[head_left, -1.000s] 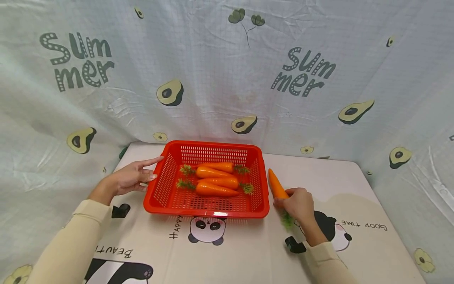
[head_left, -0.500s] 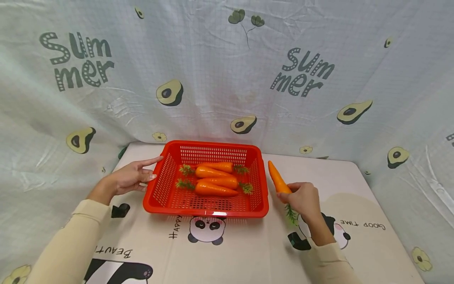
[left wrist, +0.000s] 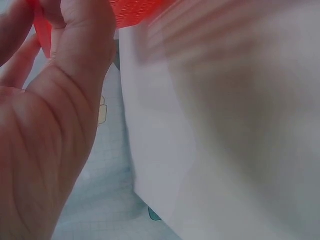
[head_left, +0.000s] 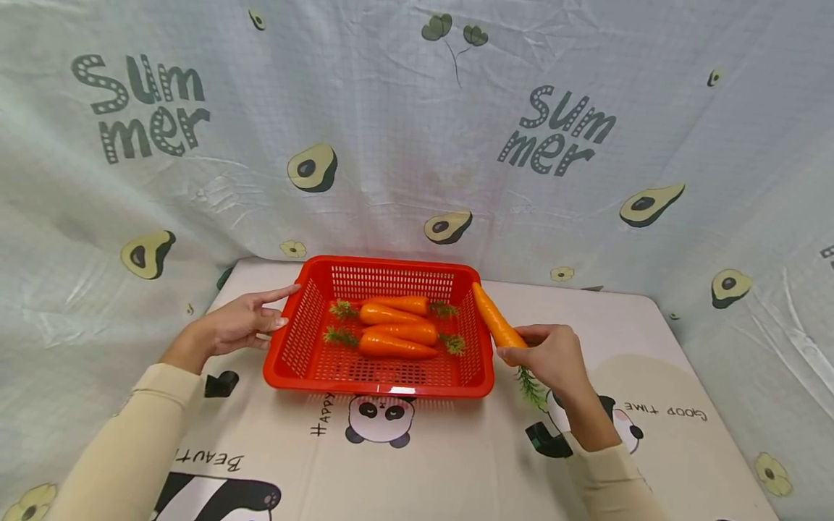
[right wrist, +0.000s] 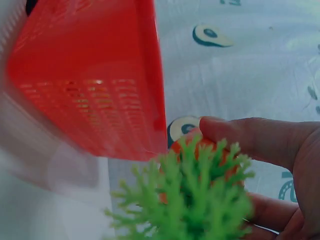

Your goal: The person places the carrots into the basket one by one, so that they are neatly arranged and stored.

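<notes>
A red plastic basket (head_left: 378, 391) with slotted walls stands on the table, and several orange carrots (head_left: 397, 346) with green tops lie inside it. My left hand (head_left: 237, 324) pinches the basket's left rim between thumb and fingers, the index finger stretched along the edge. In my right hand (head_left: 550, 356) is another carrot (head_left: 495, 318), gripped near its leafy end. Its tip points away and overlaps the basket's right rim in the head view. The leafy green top (right wrist: 187, 195) hangs below the hand and hides part of the fingers in the right wrist view.
The pale tabletop (head_left: 430, 463) is printed with pandas and lettering. A light curtain (head_left: 391, 130) with avocado prints rises close behind the table and along both sides.
My right hand has lifted the carrot from beside the basket and brought its tip up and left to the basket's right rim. The left hand and basket stay in place.
</notes>
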Demonstrator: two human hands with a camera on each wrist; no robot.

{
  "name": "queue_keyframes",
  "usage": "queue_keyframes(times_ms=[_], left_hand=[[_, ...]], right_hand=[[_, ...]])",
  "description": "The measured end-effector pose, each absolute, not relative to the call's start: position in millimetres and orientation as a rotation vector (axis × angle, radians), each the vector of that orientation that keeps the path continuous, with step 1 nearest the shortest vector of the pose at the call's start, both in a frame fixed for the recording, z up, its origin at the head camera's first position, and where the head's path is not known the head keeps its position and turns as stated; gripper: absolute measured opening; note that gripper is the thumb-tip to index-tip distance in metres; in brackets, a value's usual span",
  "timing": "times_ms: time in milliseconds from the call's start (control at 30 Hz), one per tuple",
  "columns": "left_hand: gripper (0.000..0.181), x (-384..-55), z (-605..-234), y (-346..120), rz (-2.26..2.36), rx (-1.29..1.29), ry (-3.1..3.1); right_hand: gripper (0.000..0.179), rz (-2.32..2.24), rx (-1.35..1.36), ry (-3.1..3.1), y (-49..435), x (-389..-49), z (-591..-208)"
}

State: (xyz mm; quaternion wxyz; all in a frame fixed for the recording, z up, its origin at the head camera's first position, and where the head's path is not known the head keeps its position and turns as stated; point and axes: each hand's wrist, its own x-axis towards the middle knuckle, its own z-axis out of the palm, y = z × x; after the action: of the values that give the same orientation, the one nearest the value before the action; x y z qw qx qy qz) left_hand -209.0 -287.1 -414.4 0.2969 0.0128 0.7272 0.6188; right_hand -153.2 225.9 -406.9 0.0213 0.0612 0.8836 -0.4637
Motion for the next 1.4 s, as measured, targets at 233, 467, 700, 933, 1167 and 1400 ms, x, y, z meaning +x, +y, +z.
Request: queue_keyframes(times_ms=[233,467,700,933,1167,1400], left_hand=[[0.084,-208.8,-413.5,-287.5,1.655,0.035,1.927],[0.084,-208.2,-414.5,-287.8,1.66,0.039,1.919],[0.083,-207.9,-415.6,-288.6,1.657,0.037,1.929],[0.083,-208.5,-415.0,-288.6,1.652,0.038,1.929],[0.083,-208.6,-413.4,-288.8,1.635,0.021,1.938],[0.083,-208.0,-413.9,-287.8,1.641,0.03,1.932]], right_hand=[[0.048,-1.508,0.107,2.65,215.2,-153.9,-401.7],[0.046,-1.516,0.042,2.579,206.9,-158.9,-397.3],[0.044,-1.513,-0.017,2.528,198.6,-164.4,-393.1],[0.04,-1.45,-0.11,2.558,185.8,-169.4,-391.9],[0.038,-1.317,-0.209,2.617,171.7,-171.6,-392.5],[0.038,-1.227,-0.285,2.613,158.9,-177.7,-394.3]])
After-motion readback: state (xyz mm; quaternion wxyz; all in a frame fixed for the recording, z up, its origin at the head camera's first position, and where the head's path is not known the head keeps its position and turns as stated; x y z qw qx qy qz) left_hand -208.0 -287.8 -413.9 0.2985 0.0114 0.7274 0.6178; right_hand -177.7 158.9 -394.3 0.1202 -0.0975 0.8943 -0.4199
